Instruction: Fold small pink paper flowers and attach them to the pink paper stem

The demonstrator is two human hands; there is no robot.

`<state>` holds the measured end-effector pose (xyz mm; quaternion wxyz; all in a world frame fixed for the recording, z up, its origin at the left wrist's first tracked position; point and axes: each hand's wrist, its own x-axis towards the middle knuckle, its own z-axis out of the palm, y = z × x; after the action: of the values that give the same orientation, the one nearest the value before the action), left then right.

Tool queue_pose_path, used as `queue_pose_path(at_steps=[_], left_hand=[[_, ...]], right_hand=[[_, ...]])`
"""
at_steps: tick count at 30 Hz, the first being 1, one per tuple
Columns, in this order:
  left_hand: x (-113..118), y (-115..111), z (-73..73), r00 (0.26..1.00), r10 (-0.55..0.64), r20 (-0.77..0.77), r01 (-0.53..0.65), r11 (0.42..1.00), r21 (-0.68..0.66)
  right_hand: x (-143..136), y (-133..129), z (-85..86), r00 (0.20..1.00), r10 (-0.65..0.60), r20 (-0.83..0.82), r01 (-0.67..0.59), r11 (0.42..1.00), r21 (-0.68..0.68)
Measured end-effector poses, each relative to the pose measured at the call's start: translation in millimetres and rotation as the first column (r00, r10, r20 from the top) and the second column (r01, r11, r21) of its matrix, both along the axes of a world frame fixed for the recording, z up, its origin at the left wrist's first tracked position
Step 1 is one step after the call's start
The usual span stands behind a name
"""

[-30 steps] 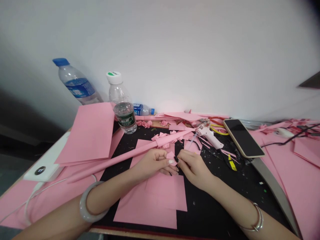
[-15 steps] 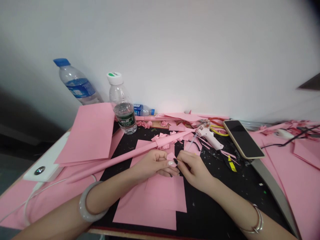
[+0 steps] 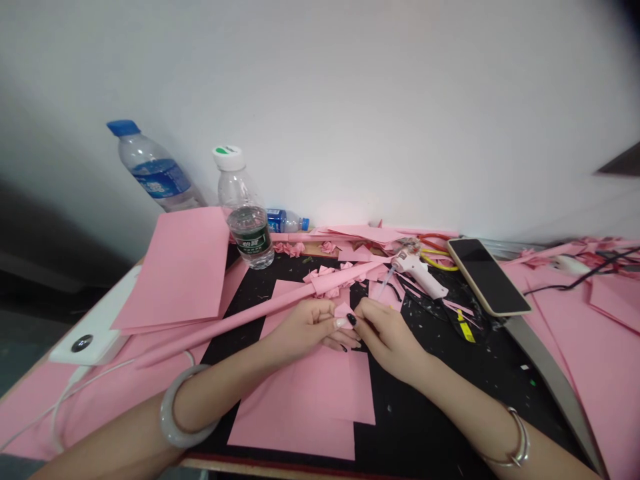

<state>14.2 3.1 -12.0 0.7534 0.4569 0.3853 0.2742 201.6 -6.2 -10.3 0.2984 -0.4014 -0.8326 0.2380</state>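
Between my two hands is a small folded piece of pink paper (image 3: 343, 310), pinched from both sides. My left hand (image 3: 313, 325) holds it with thumb and fingers closed. My right hand (image 3: 383, 330) grips its right edge, the thumb meeting the left thumb there. Beneath the hands lie flat pink paper sheets (image 3: 295, 413) on a black mat (image 3: 420, 427). Just beyond runs a long rolled pink paper tube (image 3: 240, 317), with several folded pink paper flowers (image 3: 327, 281) beside it. A white glue gun (image 3: 420, 273) lies beyond my right hand.
A water bottle with a white cap (image 3: 247, 220) and a blue-capped bottle (image 3: 160, 170) stand at the back left, near a pink paper stack (image 3: 175, 267) and a white power strip (image 3: 90, 340). A phone (image 3: 487, 277) lies at right, beside cables and paper scraps.
Both hands stay almost in place, still pinching the small paper. The view has shifted very slightly; nothing else visibly moves.
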Motion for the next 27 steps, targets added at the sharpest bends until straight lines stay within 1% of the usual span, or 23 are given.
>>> queue_pose_path(at_steps=[3, 6, 9, 11, 14, 18, 21, 23, 27], left_hand=[[-0.2, 0.4, -1.0, 1.000, 0.004, 0.019, -0.004, 1.000, 0.009], [0.1, 0.0, -0.9, 0.999, -0.017, 0.030, 0.017, 1.000, 0.017], [1.2, -1.5, 0.6, 0.999, -0.052, 0.009, 0.052, 0.998, 0.031], [1.8, -2.7, 1.2, 0.998, -0.055, -0.018, 0.055, 0.998, 0.043], [1.3, -3.2, 0.8, 0.998, -0.022, -0.055, 0.027, 0.995, 0.091], [0.2, -1.9, 0.2, 0.995, 0.076, -0.067, -0.065, 0.985, 0.159], [0.5, -1.8, 0.4, 0.990, 0.095, -0.101, -0.075, 0.980, 0.182], [1.3, -2.1, -0.1, 0.989, 0.098, -0.115, -0.075, 0.980, 0.183], [2.5, -2.1, -3.1, 0.985, 0.139, -0.106, -0.123, 0.982, 0.141]], right_hand=[[-0.1, 0.4, -0.6, 1.000, -0.015, -0.008, 0.016, 1.000, 0.020], [0.3, 1.3, -0.2, 0.999, -0.038, -0.036, 0.040, 0.997, 0.061], [1.2, 1.9, 0.8, 0.995, -0.062, -0.077, 0.071, 0.990, 0.122], [1.7, 2.2, 1.1, 0.993, -0.078, -0.093, 0.091, 0.986, 0.138], [2.2, 3.0, 1.6, 0.989, -0.104, -0.104, 0.119, 0.983, 0.142], [2.6, 4.4, 2.1, 0.989, -0.113, -0.098, 0.126, 0.981, 0.144], [2.6, 4.6, 1.2, 0.989, -0.111, -0.100, 0.123, 0.985, 0.124], [2.5, 4.3, 0.5, 0.982, -0.132, -0.133, 0.146, 0.984, 0.102], [1.5, 2.4, 0.8, 0.963, -0.150, -0.224, 0.175, 0.980, 0.093]])
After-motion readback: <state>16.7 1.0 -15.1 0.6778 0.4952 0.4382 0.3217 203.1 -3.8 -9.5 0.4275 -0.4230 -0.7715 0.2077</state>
